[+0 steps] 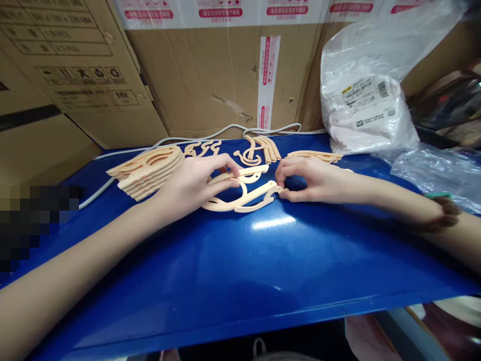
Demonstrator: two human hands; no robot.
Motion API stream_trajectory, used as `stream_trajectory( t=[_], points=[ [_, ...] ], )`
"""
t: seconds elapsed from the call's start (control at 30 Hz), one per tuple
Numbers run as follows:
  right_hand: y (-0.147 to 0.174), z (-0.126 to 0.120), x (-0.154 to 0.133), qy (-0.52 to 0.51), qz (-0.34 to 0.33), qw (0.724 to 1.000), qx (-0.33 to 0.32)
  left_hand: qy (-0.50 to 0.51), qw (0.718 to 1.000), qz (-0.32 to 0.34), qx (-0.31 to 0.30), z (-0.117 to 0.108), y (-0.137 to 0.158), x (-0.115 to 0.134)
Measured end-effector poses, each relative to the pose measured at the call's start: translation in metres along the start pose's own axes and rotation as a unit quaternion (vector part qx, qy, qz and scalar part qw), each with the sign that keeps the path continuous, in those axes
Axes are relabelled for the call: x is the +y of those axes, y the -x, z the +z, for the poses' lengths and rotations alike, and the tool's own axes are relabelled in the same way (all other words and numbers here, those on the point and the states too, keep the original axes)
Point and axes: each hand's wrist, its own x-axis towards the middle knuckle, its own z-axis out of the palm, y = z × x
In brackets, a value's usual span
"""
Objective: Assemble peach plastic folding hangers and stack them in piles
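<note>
My left hand (205, 178) is closed, thumb and fingers pinching a cream plastic hanger part (225, 204) that has curved, open arms. It sits just above or on the blue table; I cannot tell which. My right hand (306, 179) pinches the end of a small curved arm piece (255, 205) at the right side of that part. Its fingertips partly cover that end. Left of my left hand lies a stack of matching hanger parts (148, 170). Behind both hands are several hook-shaped pieces (205, 147), a pile of curved strips (268, 149) and further strips (315, 154).
The blue table (233, 281) has its front edge near me. A white cable (188, 138) runs along the back, in front of a cardboard box wall (210, 75). On the back right stands a white plastic bag (364, 110) with a label, beside clear plastic wrap (439, 173).
</note>
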Motion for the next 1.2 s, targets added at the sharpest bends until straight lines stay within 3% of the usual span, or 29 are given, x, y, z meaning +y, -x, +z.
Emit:
stream_trajectory(
  t=[0.17, 0.37, 0.43, 0.57, 0.67, 0.73, 0.87, 1.0, 1.2],
  points=[
    [0.005, -0.02, -0.003, -0.191, 0.071, 0.979, -0.006, -0.038, 0.999, -0.004, -0.011, 0.0, 0.001, 0.0],
    [0.004, -0.019, -0.009, -0.442, 0.127, 0.876, 0.147, -0.052, 0.999, 0.016, -0.001, 0.002, 0.002, 0.001],
    [0.003, -0.014, -0.01, -0.452, 0.146, 0.867, 0.147, -0.063, 0.998, 0.0, -0.015, 0.002, 0.002, 0.001],
    [0.002, -0.009, -0.015, -0.332, 0.139, 0.926, 0.11, -0.107, 0.992, -0.049, -0.039, 0.001, 0.003, 0.0],
    [0.002, -0.007, -0.021, -0.181, 0.105, 0.974, 0.083, -0.125, 0.987, -0.085, -0.059, 0.003, 0.004, -0.001],
    [0.003, -0.005, -0.025, -0.076, 0.084, 0.992, 0.057, -0.127, 0.985, -0.101, -0.065, 0.004, 0.004, 0.0],
    [0.006, -0.003, -0.031, 0.031, 0.074, 0.997, -0.001, -0.152, 0.982, -0.092, -0.063, 0.006, 0.005, 0.001],
    [0.007, -0.002, -0.03, 0.083, 0.047, 0.995, -0.015, -0.156, 0.986, -0.042, -0.046, 0.007, 0.007, 0.004],
    [0.008, -0.002, -0.028, 0.131, 0.011, 0.991, 0.014, -0.01, 0.998, 0.041, -0.054, 0.013, 0.014, 0.027]
  ],
)
